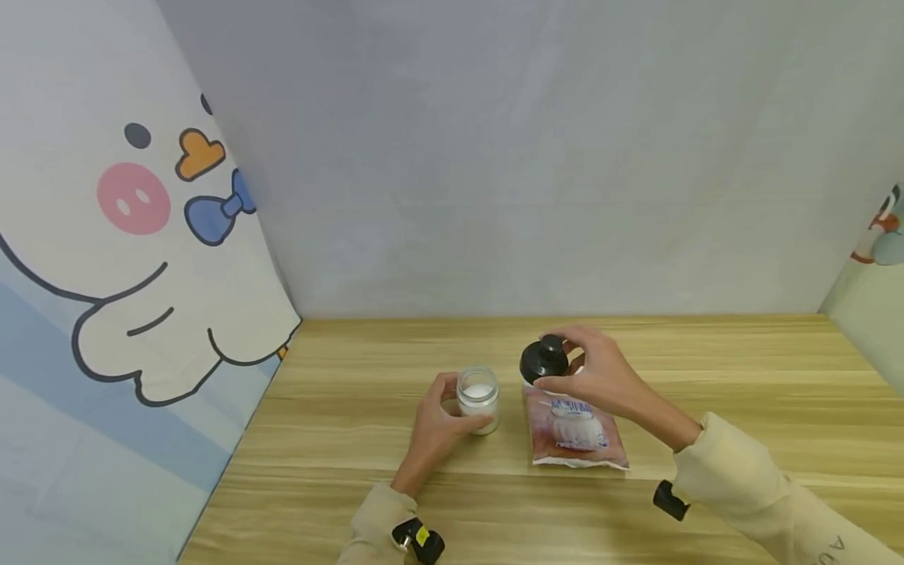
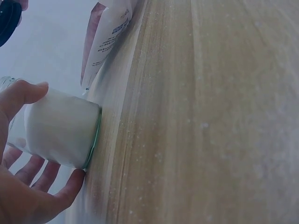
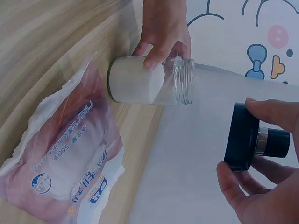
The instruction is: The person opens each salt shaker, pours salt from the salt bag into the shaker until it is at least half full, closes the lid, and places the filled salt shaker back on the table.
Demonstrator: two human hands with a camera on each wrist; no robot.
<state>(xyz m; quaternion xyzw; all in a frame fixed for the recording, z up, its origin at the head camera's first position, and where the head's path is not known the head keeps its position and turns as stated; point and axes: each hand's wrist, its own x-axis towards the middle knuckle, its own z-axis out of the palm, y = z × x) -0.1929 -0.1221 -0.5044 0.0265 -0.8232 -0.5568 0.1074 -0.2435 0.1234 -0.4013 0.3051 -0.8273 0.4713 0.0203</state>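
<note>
A glass jar point(image 1: 478, 400) with a threaded neck stands upright on the table, partly filled with white powder. My left hand point(image 1: 439, 420) grips it round the side, thumb in front, as the left wrist view also shows. In my right hand point(image 1: 600, 375) is a black lid point(image 1: 543, 359) with a knob on top, pinched by its rim between thumb and fingers. It is held up off the table, to the right of the jar and apart from its mouth. Below the lid lies a pink-and-white printed bag point(image 3: 70, 154), marked 500 g.
The wood-grain table point(image 1: 353, 439) carries a scatter of white specks, seen in the left wrist view. A plain grey cloth point(image 1: 551, 157) hangs behind its far edge. At the left hangs a cartoon-printed cloth point(image 1: 63, 337).
</note>
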